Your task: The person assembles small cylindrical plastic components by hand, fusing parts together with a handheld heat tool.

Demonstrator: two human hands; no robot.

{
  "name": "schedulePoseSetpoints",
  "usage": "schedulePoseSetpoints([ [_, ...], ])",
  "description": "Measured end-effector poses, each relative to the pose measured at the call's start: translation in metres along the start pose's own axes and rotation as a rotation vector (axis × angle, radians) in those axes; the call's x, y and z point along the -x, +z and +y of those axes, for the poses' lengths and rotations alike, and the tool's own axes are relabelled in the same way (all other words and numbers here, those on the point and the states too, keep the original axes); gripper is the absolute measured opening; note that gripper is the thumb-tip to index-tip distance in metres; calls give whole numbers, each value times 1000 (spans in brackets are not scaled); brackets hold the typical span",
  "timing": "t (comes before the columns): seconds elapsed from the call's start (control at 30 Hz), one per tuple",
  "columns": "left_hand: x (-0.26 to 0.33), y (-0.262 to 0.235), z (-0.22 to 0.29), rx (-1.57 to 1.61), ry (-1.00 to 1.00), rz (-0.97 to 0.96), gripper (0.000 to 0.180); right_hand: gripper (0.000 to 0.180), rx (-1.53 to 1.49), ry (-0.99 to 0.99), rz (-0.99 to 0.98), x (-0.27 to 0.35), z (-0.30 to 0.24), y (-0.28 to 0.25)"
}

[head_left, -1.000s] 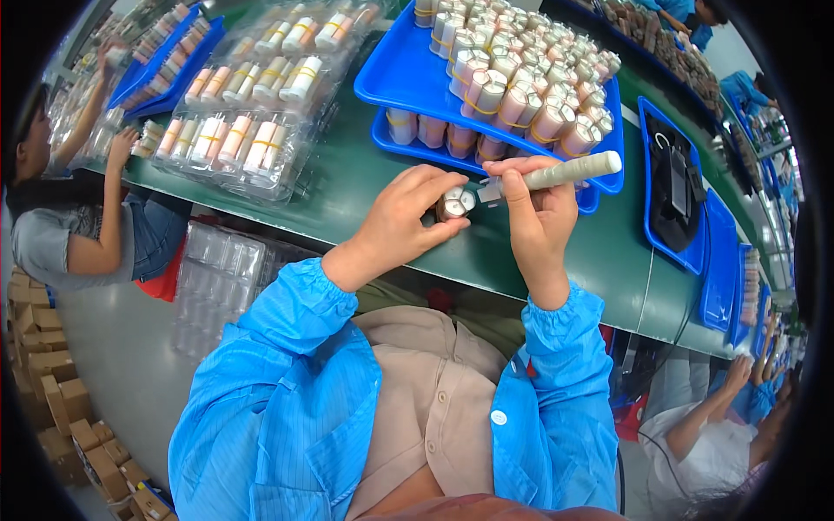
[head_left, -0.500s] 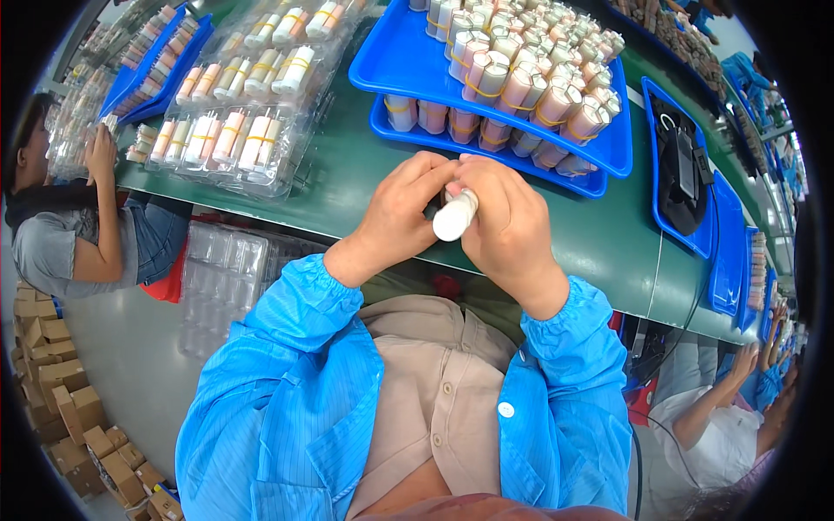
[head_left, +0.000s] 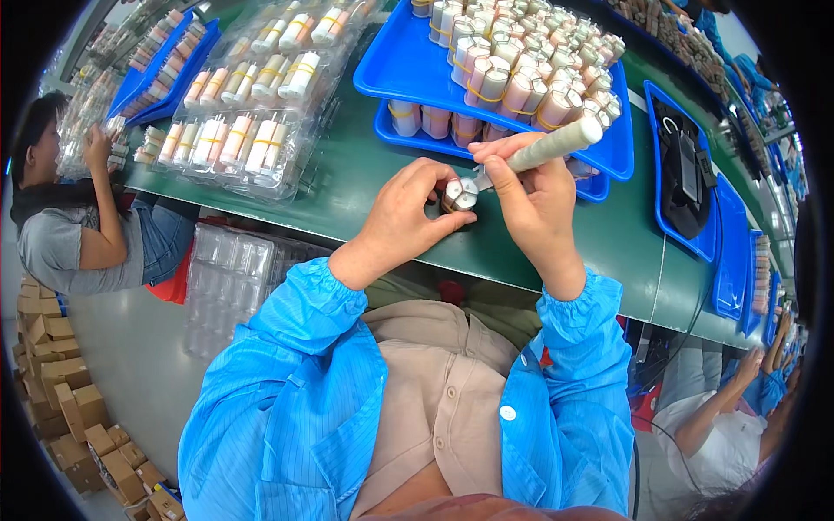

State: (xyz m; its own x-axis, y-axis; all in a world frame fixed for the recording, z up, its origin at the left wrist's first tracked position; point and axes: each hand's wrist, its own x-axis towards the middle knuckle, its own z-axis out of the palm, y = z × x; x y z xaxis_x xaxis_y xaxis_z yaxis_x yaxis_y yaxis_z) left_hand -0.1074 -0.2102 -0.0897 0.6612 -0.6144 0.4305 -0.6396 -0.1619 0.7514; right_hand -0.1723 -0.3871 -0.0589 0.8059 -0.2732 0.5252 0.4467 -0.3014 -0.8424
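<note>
Green bench (head_left: 365,187): blue tray (head_left: 391,74) holds banded pink-white tubes (head_left: 521,87).

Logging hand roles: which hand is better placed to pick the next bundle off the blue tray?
Probably the left. The right hand grips a cloth-wrapped tool, its tip on the small bundle. The left hand holds only that bundle; the blue tray lies just beyond both hands.

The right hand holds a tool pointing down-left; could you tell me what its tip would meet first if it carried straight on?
Most likely the small bundle of cylinders pinched in the left hand. The tool in the right hand already has its metal tip at the bundle's top; actual contact is unclear.
</note>
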Motion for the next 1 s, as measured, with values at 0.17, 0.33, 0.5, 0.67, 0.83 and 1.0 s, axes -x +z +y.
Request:
schedulePoseSetpoints([
  [0.17,0,0,-1,47,43,17,47,12,94,19,-69,0,-2,1],
  [0.33,0,-4,1,-3,143,37,44,13,509,-398,-223,6,-9,7],
  [0.5,1,-4,-1,40,93,-49,56,6,-203,27,69,-4,-5,-10],
  [0.67,0,-4,3,32,130,-35,62,8,-256,31,18,-5,-13,-4],
  [0.83,2,-2,-1,34,69,-81,52,11,-73,71,-23,-4,-2,1],
  [1.0,0,-1,0,48,105,-73,48,13,58,91,-71,-3,0,-1],
])
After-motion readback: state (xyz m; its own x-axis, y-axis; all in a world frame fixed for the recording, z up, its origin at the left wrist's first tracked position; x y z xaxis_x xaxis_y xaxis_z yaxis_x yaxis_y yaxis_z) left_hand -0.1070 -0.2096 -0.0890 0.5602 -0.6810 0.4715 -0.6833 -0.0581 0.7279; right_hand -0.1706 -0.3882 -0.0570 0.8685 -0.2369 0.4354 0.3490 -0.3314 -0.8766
